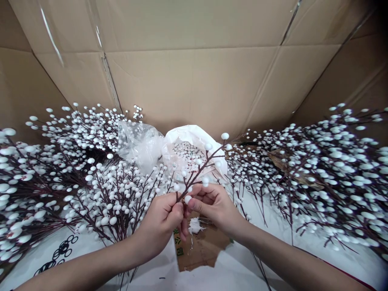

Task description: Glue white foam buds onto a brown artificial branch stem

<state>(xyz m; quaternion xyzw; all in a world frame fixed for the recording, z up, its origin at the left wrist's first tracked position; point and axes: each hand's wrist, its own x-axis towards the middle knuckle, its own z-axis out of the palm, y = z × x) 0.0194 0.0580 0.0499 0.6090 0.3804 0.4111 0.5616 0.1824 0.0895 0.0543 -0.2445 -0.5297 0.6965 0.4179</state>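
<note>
My left hand (162, 220) grips the lower stem of a dark brown artificial branch (201, 167) tipped with white foam berries, held up at the centre. My right hand (212, 204) pinches a single white berry (188, 199) between thumb and forefinger, right against a twig of that branch. Just behind the branch sits an open white plastic bag (209, 139) with several loose white berries inside.
Piles of berry-covered branches lie at left (60, 173) and right (327, 165). A crumpled clear plastic bag (139, 143) sits beside the white one. Cardboard walls (194, 72) close off the back. A brown cardboard scrap (201, 246) lies on the white table cover below my hands.
</note>
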